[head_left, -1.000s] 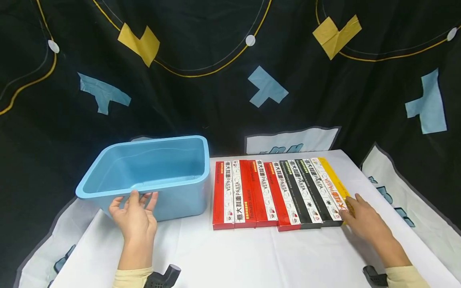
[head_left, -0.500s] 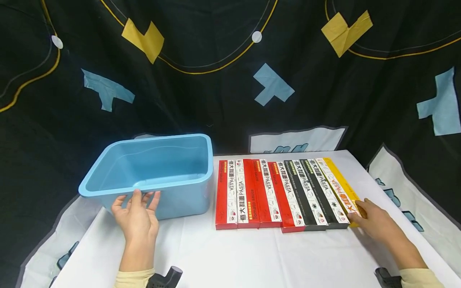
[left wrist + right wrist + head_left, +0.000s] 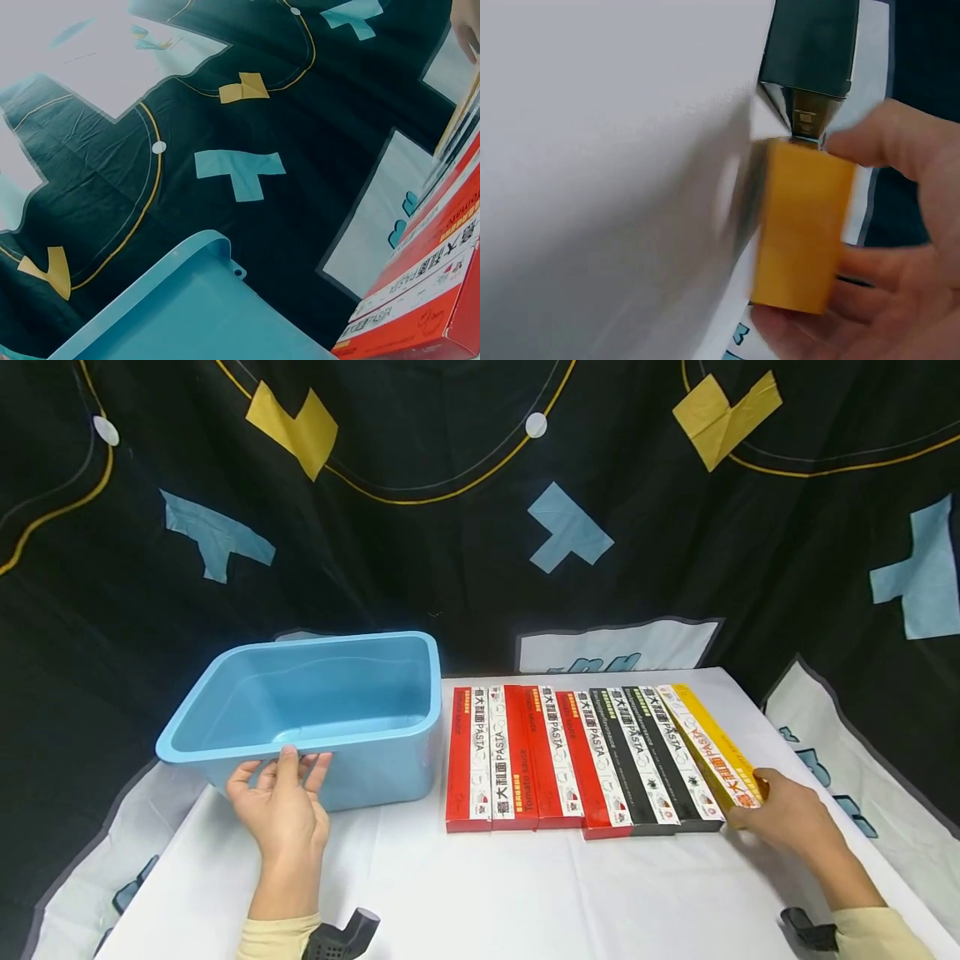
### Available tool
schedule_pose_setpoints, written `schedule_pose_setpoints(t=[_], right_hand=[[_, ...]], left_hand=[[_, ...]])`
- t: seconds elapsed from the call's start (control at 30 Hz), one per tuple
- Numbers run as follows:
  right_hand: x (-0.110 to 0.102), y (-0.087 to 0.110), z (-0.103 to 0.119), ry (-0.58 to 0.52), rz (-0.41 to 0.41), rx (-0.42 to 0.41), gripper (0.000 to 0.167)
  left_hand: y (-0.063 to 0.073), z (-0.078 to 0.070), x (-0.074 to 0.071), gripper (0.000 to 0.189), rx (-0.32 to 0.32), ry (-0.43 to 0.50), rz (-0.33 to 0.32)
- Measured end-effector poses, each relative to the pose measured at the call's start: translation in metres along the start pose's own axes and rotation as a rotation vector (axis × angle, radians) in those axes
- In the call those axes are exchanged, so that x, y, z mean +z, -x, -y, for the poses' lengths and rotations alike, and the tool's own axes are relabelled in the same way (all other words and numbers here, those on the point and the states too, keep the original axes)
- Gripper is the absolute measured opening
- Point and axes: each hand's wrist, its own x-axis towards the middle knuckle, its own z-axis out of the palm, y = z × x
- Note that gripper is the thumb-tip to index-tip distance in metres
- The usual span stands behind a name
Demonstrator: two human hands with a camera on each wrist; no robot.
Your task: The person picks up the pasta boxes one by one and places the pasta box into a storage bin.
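Observation:
On the left of the table stands a light blue plastic tub (image 3: 390, 768), its inside bare. My left hand (image 3: 285, 810) pinches the tub's near rim, thumb on top and fingers below. At the right end of a row of pasta boxes, my right hand (image 3: 791, 814) grips the near end of a yellow pasta box (image 3: 712, 735). That near end is tilted up from the table. In the right wrist view the orange-yellow end face (image 3: 802, 225) sits between thumb and fingers, beside a dark box end (image 3: 810, 45).
Red pasta boxes (image 3: 528, 777) and black pasta boxes (image 3: 637, 760) lie side by side on the white table (image 3: 525, 893). A black curtain (image 3: 450, 560) with coloured patches hangs right behind the table.
My right hand has closed on the yellow pasta box and raised its near end, shifting it slightly off the black box. The left hand keeps its hold on the tub rim.

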Motion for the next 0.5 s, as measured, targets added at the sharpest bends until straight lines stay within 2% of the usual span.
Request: schedule_pose_setpoints(t=[0.13, 0.33, 0.5], right_hand=[[-0.005, 0.009, -0.001, -0.115, -0.118, 0.113, 0.082], [-0.017, 0.020, 0.004, -0.262, -0.326, 0.191, 0.075], [-0.021, 0.030, 0.010, -0.334, -0.392, 0.243, 0.072]], left_hand=[[0.000, -0.001, 0.001, 0.046, 0.005, 0.002, 0.001], [0.000, -0.004, 0.000, 0.043, 0.013, -0.015, -0.022], [0.000, -0.005, -0.001, 0.044, 0.001, -0.016, -0.021]])
